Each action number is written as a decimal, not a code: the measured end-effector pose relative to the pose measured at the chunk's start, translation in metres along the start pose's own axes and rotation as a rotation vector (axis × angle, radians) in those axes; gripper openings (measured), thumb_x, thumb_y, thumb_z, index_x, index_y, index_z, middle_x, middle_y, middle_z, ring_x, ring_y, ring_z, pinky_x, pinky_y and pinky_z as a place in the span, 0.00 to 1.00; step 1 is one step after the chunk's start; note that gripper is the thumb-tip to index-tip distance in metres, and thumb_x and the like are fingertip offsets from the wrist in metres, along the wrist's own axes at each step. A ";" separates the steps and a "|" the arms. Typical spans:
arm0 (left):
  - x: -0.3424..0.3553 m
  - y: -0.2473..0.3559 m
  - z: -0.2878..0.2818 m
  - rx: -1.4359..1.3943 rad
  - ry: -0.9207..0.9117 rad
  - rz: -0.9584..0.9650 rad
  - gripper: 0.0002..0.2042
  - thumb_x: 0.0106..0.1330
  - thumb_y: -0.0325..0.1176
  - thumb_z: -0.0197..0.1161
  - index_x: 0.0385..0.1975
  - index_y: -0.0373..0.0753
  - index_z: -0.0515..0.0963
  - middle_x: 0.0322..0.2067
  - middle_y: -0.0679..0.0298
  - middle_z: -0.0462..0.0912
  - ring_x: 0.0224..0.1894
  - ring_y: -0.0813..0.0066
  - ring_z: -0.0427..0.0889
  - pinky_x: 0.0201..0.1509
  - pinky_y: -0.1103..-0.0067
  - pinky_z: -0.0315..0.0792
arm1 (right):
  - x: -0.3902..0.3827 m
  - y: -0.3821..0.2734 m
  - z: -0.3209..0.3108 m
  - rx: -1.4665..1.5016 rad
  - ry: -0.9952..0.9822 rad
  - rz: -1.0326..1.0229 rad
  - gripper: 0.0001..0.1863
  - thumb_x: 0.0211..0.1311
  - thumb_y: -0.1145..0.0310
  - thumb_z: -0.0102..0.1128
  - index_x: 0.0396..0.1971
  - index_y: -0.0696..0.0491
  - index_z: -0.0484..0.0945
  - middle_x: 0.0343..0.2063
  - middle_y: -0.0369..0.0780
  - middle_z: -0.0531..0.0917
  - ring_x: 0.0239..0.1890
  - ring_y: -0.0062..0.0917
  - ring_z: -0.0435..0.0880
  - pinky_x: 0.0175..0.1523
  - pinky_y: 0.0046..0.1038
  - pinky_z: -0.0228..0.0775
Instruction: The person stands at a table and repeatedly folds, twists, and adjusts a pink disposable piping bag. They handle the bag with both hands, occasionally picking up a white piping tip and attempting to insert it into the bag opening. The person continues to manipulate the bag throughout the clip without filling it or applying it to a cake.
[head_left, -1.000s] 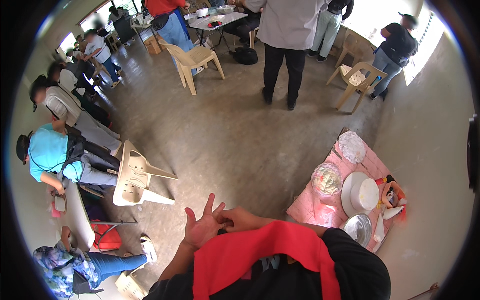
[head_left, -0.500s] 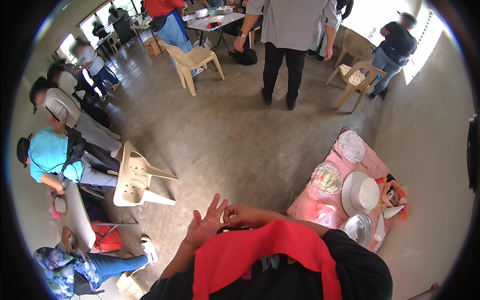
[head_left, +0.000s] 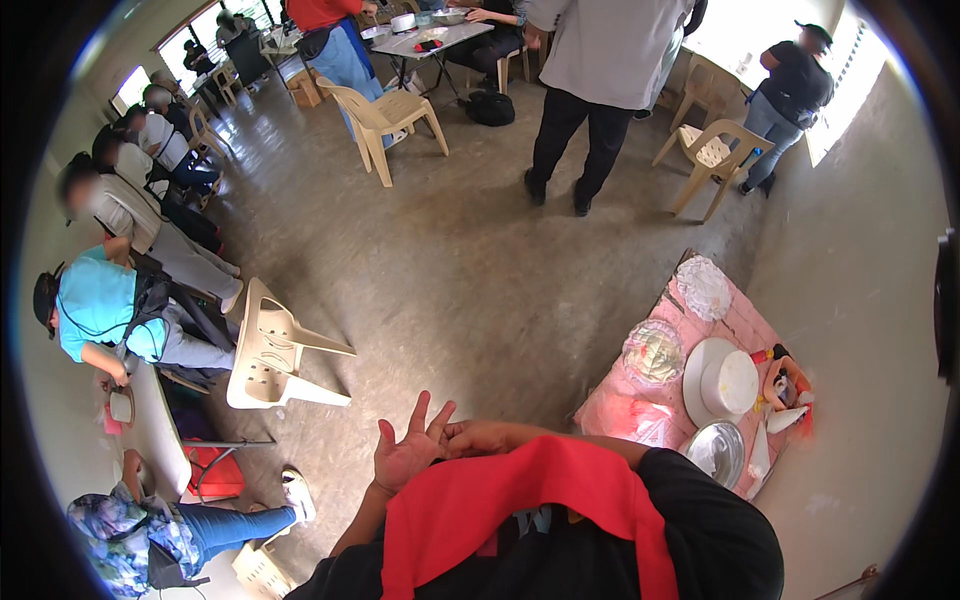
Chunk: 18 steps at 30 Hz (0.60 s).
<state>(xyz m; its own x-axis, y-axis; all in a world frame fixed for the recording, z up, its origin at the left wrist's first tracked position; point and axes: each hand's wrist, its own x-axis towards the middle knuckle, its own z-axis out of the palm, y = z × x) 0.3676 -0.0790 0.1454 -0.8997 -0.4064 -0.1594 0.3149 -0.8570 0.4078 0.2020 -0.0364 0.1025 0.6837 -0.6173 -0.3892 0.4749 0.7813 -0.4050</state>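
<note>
My left hand (head_left: pixel 408 458) is raised in front of my chest, palm up, its fingers spread apart. Beside it, my right hand (head_left: pixel 472 440) has its fingers curled together against the finger side of the left hand. Whatever those curled fingers hold, if anything, is hidden. A red apron (head_left: pixel 540 500) covers my chest just below both hands.
To my right, a pink-covered table (head_left: pixel 610 395) bears a white round cake (head_left: pixel 730 383) on a turntable (head_left: pixel 700 370), a metal bowl (head_left: pixel 716 452) and piping bags (head_left: pixel 759 455). A beige chair (head_left: pixel 262 345) stands left. Several people stand or sit around the room.
My left hand has tilted more upright and shifted slightly left; the small white thing between my hands no longer shows. The person in grey ahead has leaned to the right.
</note>
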 end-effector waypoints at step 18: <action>-0.003 -0.018 -0.136 0.880 0.387 -0.527 0.34 0.62 0.54 0.53 0.63 0.42 0.55 0.58 0.51 0.64 0.51 0.58 0.75 0.54 0.68 0.71 | 0.004 0.034 -0.061 -1.292 0.638 -0.385 0.08 0.51 0.67 0.60 0.31 0.51 0.77 0.28 0.35 0.77 0.32 0.22 0.74 0.33 0.26 0.65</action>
<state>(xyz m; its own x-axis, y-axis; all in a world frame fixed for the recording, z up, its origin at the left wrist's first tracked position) 0.4059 -0.1051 0.0165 -0.6537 -0.2594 -0.7109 -0.5457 -0.4893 0.6803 0.1871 -0.0180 0.0366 0.1201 -0.9633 -0.2401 -0.4746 0.1567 -0.8662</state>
